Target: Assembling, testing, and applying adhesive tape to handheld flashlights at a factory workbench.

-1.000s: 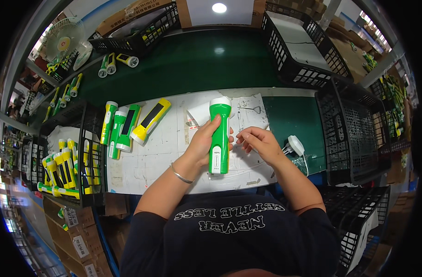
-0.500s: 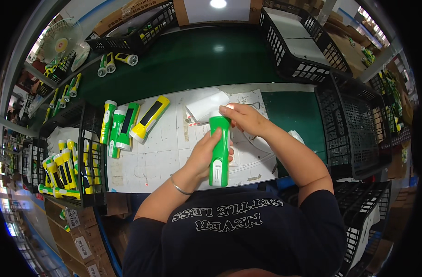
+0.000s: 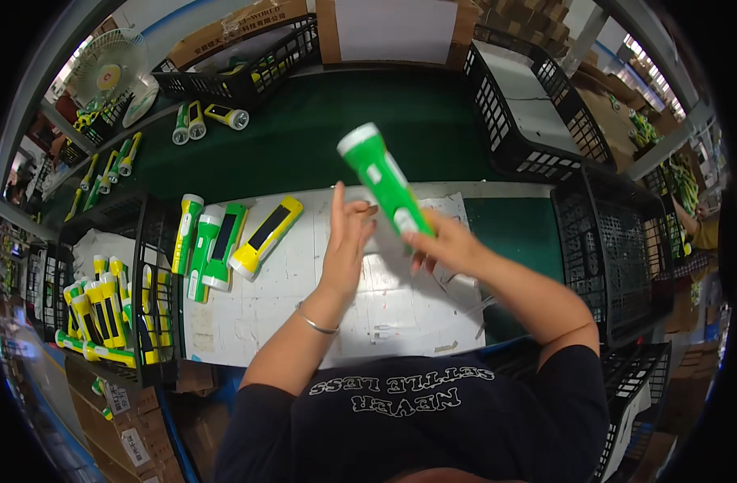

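A green flashlight (image 3: 386, 179) with a white head is raised over the work surface, its head tilted up and to the left. My right hand (image 3: 451, 243) is wrapped round its tail end. Apart from it, my left hand (image 3: 348, 249) holds nothing, fingers stretched out and spread. To the left of that hand lie a yellow flashlight (image 3: 246, 256) with a dark panel, a green flashlight (image 3: 219, 272) with a dark panel, a green-and-white flashlight (image 3: 198, 278) and a yellow-and-green flashlight (image 3: 183, 245). They rest on the white board (image 3: 304, 278).
A black crate (image 3: 147, 278) of flashlights stands at the left. Another black crate (image 3: 538, 149) is at the back right, with a black basket (image 3: 618, 233) nearer. Several flashlights (image 3: 195, 121) lie on the green tabletop (image 3: 320, 133). A fan (image 3: 107, 76) stands far left.
My left hand has let go of the green flashlight. My right hand has gone from its head to its tail end and moved it up and away, tilting it leftward. The view has shifted slightly.
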Action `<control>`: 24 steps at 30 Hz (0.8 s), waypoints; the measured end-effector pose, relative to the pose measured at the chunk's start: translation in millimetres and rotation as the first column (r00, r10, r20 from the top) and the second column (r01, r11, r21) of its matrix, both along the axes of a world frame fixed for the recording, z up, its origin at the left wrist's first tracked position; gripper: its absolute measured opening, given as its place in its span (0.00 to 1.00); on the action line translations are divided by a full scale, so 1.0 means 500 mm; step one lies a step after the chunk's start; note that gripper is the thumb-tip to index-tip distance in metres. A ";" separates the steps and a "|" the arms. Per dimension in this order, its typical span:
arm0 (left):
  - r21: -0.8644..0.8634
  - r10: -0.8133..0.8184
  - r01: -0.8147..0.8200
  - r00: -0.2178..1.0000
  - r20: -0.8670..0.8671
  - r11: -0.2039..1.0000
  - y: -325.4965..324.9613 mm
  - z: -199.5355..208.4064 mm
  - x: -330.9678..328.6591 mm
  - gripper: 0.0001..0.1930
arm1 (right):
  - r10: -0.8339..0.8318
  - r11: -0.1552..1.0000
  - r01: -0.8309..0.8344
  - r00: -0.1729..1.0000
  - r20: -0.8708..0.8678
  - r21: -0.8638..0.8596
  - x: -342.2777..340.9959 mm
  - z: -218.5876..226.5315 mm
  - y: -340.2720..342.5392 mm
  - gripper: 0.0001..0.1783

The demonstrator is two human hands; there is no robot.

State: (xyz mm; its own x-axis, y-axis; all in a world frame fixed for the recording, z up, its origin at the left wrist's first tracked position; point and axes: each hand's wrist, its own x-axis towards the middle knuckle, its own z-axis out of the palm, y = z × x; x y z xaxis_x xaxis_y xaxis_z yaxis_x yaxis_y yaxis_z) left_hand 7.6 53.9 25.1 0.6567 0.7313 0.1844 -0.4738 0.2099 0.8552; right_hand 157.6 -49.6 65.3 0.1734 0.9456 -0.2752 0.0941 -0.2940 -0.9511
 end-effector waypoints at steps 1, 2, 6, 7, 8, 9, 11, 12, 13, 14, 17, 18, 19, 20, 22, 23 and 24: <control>0.196 0.124 -0.106 0.989 -0.078 0.975 0.018 -0.026 -0.018 0.36 | -0.053 0.996 0.046 0.994 0.091 0.076 0.048 0.027 0.043 0.20; 0.339 0.255 -0.209 0.962 -0.096 0.917 0.025 -0.046 -0.025 0.37 | -0.126 0.979 0.068 0.942 0.310 0.193 0.103 0.052 0.096 0.22; 0.602 0.380 -0.192 0.903 -0.201 0.775 0.035 -0.124 -0.036 0.31 | -0.308 0.948 0.184 0.337 0.890 0.258 0.397 0.188 0.353 0.31; 0.604 0.364 -0.175 0.908 -0.206 0.778 0.040 -0.120 -0.035 0.30 | -0.375 0.910 0.213 0.051 0.926 0.357 0.436 0.224 0.414 0.32; 0.616 0.371 -0.179 0.907 -0.199 0.767 0.045 -0.116 -0.030 0.29 | -0.443 0.868 0.203 -0.093 0.892 0.453 0.512 0.238 0.469 0.32; 0.585 0.373 -0.186 0.902 -0.218 0.790 0.053 -0.121 -0.028 0.29 | -0.481 0.844 0.205 -0.118 0.869 0.495 0.580 0.244 0.525 0.31; 0.527 0.378 -0.201 0.890 -0.254 0.826 0.060 -0.133 -0.027 0.29 | -0.519 0.816 0.207 -0.150 0.841 0.540 0.673 0.251 0.612 0.29; 0.528 0.375 -0.201 0.894 -0.245 0.825 0.060 -0.135 -0.034 0.28 | -0.519 0.816 0.207 -0.148 0.842 0.540 0.677 0.247 0.649 0.29; 0.530 0.367 -0.197 0.899 -0.237 0.825 0.062 -0.132 -0.037 0.28 | -0.432 0.870 0.230 -0.068 0.900 0.435 0.690 0.259 0.675 0.29; 0.535 0.361 -0.175 0.895 -0.264 0.826 0.062 -0.120 -0.038 0.27 | -0.419 0.864 0.250 -0.126 0.899 0.437 0.720 0.256 0.694 0.29; 0.585 0.386 -0.169 0.883 -0.268 0.793 0.059 -0.115 -0.048 0.26 | -0.413 0.829 0.274 -0.286 0.865 0.487 0.726 0.210 0.716 0.30; 0.604 0.411 -0.176 0.869 -0.276 0.777 0.058 -0.111 -0.052 0.25 | -0.486 0.799 0.231 -0.295 0.823 0.555 0.693 0.196 0.713 0.29; 0.612 0.432 -0.189 0.858 -0.278 0.768 0.055 -0.113 -0.054 0.25 | -0.555 0.761 0.192 -0.302 0.775 0.620 0.666 0.181 0.704 0.28; 0.624 0.431 -0.185 0.862 -0.269 0.759 0.058 -0.116 -0.051 0.25 | -0.534 0.785 0.153 -0.322 0.781 0.600 0.678 0.170 0.675 0.30; 0.678 0.481 -0.196 0.838 -0.259 0.708 0.067 -0.114 -0.050 0.24 | -0.540 0.812 0.071 -0.283 0.793 0.579 0.621 0.138 0.638 0.31; 0.718 0.492 -0.185 0.836 -0.244 0.671 0.077 -0.107 -0.046 0.23 | -0.605 0.792 -0.108 -0.277 0.746 0.602 0.633 0.123 0.592 0.30; 0.773 0.525 -0.158 0.813 -0.252 0.615 0.090 -0.096 -0.052 0.22 | -0.631 0.771 -0.183 -0.086 0.771 0.610 0.592 0.118 0.550 0.28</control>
